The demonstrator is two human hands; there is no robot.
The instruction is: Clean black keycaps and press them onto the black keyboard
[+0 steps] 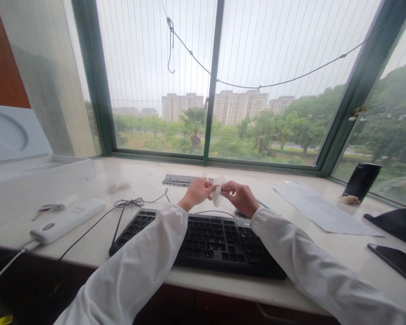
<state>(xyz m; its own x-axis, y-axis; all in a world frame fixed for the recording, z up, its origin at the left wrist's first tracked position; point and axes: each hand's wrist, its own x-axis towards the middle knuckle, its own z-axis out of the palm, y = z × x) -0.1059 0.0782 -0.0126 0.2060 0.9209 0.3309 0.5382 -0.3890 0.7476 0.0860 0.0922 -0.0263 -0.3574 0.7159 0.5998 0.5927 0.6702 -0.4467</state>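
Above the back edge of a black keyboard (209, 239), my left hand (198, 193) and my right hand (241, 197) meet at a white tissue (218, 195). The left fingers pinch the tissue from one side, and the right fingers are closed at its other side. A small dark spot shows by the right fingertips, too small to name. Many positions on the keyboard look bare of their keycaps. Beyond my left hand, rows of loose grey keycaps (179, 180) lie on the white sill. My sleeves cover parts of the keyboard.
On the left are an open white box (67, 174), a white power bank (69, 220), a crumpled tissue (119, 185) and a tangled black cable (130, 203). On the right lie printed paper (321, 207), a phone (397, 262) and an upright black cylinder (362, 180). Windows (155, 90) border the sill.
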